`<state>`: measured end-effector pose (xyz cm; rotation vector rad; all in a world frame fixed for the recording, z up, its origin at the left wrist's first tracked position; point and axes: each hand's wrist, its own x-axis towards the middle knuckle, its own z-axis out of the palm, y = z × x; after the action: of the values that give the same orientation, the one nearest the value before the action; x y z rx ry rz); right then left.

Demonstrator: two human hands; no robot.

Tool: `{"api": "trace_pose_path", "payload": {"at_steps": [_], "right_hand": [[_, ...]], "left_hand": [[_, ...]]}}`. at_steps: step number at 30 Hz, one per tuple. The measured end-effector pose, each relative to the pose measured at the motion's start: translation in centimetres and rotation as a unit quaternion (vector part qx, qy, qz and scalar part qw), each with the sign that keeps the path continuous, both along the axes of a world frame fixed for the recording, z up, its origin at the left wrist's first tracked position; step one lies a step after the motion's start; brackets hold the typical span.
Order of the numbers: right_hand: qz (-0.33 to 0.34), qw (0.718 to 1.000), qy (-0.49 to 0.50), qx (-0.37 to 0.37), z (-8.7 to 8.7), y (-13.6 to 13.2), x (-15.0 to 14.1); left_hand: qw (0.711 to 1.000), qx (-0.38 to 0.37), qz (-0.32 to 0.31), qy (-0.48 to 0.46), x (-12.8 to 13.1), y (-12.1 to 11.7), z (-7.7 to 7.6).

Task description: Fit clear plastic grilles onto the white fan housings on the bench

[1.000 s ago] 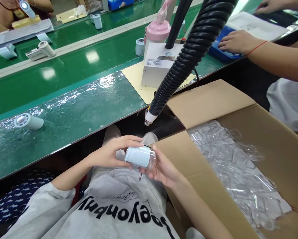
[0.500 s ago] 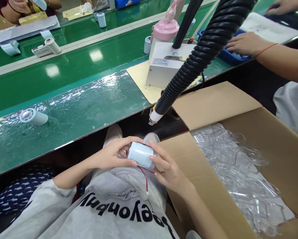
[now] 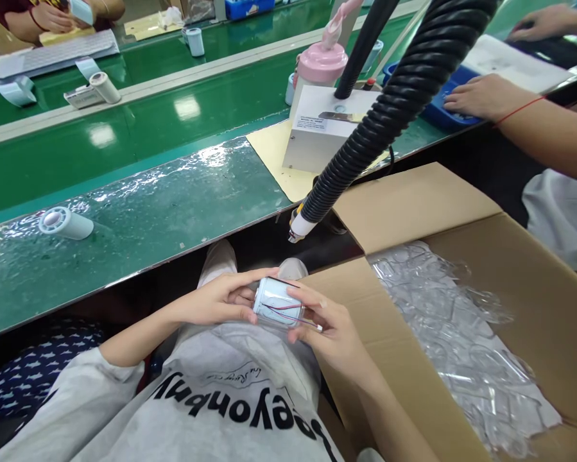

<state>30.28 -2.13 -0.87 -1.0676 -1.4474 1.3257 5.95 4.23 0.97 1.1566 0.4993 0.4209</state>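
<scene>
Above my lap, a light-blue cylindrical housing (image 3: 275, 292) is held between both hands. My left hand (image 3: 225, 298) closes round its left end, thumb along the near side. My right hand (image 3: 324, 321) grips the right end with the fingers over the top and the thumb below. Thin red and dark wires (image 3: 288, 314) run across the near side of the housing toward my right fingers, with a small white connector (image 3: 319, 328) at their end. A clear layer seems to surround the housing; its edges are hard to make out.
A similar light-blue cylinder (image 3: 67, 223) lies on the green bench. A ribbed black hose (image 3: 365, 141) with a white nozzle hangs ahead. On the right, a cardboard box (image 3: 533, 282) holds clear plastic parts (image 3: 461, 346). A co-worker's hand (image 3: 481, 99) is over a blue tray (image 3: 442, 106).
The housing has turned in my hands, so the wires that hung below it now lie across its near side. My right fingers have shifted along its right end.
</scene>
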Motion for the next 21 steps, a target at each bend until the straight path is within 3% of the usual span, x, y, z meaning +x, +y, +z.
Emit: {"api": "trace_pose_path", "payload": {"at_steps": [7,11,14,16,19,21], "right_hand": [[0.005,0.999,-0.02,0.034,-1.1,-0.2,-0.2],[0.026,1.0,0.011,0.013,-0.7,0.0,-0.2],[0.034,0.996,0.083,-0.008,0.0,0.3,-0.3],[0.037,0.994,0.098,-0.017,0.3,0.4,-0.5],[0.028,0.998,0.05,-0.021,0.4,0.3,-0.6],[0.006,1.0,0.003,0.014,0.2,0.0,-0.7]], "left_hand": [[0.999,0.021,0.021,0.019,0.3,-0.4,-0.5],[0.99,0.135,0.051,0.005,0.4,-0.4,-0.7],[0.967,0.249,0.06,0.005,0.4,-0.2,-0.8],[0.955,0.288,0.066,-0.006,0.5,-0.2,-1.0],[0.953,0.293,0.075,-0.017,0.4,-0.3,-1.1],[0.958,0.278,0.07,0.01,0.2,-0.3,-1.1]]}}
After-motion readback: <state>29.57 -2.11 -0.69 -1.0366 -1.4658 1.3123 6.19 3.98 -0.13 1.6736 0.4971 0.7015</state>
